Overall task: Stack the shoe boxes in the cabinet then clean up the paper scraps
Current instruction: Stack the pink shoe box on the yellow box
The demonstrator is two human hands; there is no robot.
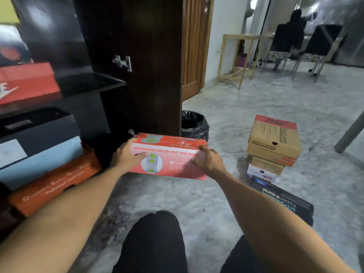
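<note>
Both hands hold the red shoe box (167, 156) above the floor (216, 119), in front of the open cabinet (110, 83). The left hand (126, 155) grips its 9 o'clock end, fingers curled onto the front face. The right hand (209, 160) grips its 3 o'clock end, thumb on the upper edge. At 3 o'clock stands a stack of boxes (272, 142). At 12 o'clock, just behind, sits a black-lined bin (194, 125). At 9 o'clock, the cabinet shelves carry stacked boxes (39, 154).
</note>
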